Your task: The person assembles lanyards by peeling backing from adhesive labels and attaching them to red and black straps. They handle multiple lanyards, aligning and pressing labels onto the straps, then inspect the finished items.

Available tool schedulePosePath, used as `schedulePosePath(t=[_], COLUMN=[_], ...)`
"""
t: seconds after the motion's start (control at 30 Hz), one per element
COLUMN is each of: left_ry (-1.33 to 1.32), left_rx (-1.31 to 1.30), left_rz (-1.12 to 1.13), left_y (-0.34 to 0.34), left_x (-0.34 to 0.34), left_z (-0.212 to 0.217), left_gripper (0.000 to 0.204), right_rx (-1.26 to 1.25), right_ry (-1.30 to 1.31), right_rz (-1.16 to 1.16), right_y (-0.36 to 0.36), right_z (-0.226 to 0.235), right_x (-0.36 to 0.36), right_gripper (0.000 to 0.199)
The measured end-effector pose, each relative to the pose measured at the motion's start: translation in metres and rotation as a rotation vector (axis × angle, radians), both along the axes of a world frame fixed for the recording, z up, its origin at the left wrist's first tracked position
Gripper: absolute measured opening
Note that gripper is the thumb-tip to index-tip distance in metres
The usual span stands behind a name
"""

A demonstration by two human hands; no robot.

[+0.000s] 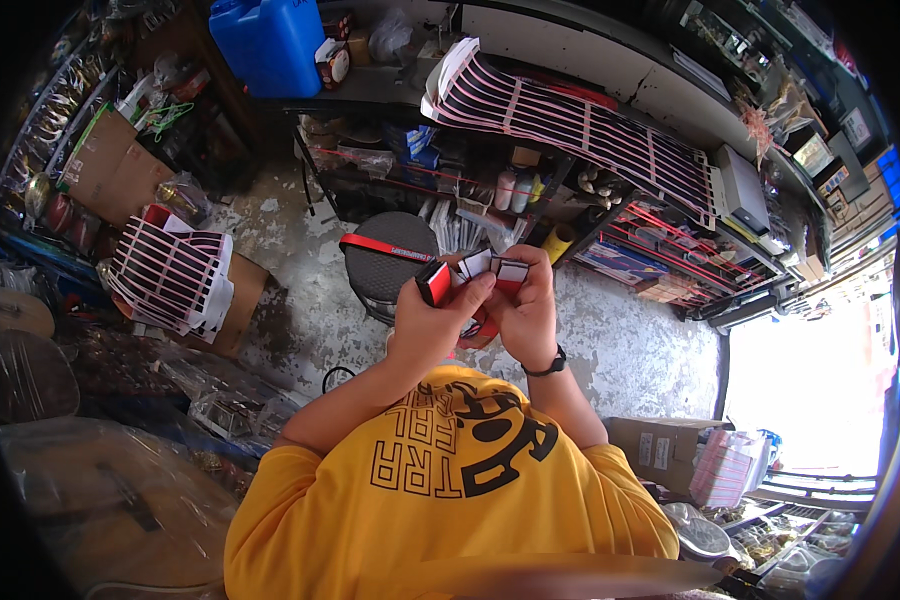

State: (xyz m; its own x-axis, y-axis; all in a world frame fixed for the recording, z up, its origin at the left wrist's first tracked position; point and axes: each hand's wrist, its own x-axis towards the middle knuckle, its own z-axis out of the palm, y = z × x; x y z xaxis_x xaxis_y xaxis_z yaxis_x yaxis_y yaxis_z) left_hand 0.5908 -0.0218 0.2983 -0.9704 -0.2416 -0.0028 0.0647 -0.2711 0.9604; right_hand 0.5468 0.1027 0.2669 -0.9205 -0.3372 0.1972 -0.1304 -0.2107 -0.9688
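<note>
Left hand [422, 322] curled around a red, black-edged piece [435, 284], thumb extended toward the white pieces [476, 263]; right hand [530, 315] pinching a white, dark-edged piece [511, 271] close beside them. These pieces are held in the air between the hands, before the yellow shirt [470, 480]. Step in hand, by judgement: bringing the small pieces together. Such a move calls for a steady left grip and fine right-finger alignment. Beyond, a red strap [375, 245] crosses the dark round stool [395, 275]; its connection to the held pieces cannot be told. Farther out, a striped sheet [570, 118] tops the shelving.
</note>
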Motion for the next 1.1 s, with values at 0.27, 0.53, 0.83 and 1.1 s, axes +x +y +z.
schedulePosePath(t=[0.27,0.53,0.83,1.1], left_ry=[-0.061,-0.064,-0.024,0.126], left_rx=[-0.043,-0.062,-0.090,-0.005], left_rz=[-0.008,0.021,0.009,0.131], left_y=[-0.004,-0.005,-0.007,0.003], left_x=[0.003,0.005,0.005,-0.002], left_z=[-0.001,0.002,-0.003,-0.018], left_gripper=[0.025,0.025,0.022,0.026], right_rx=[0.012,0.003,-0.003,0.001], right_ry=[0.164,0.108,0.111,0.126], right_rz=[-0.020,0.024,0.052,0.021], right_y=[-0.004,-0.005,-0.007,-0.007], right_z=[-0.003,-0.004,-0.004,0.004], right_x=[0.001,0.005,0.006,0.001], right_gripper=[0.046,0.045,0.048,0.046])
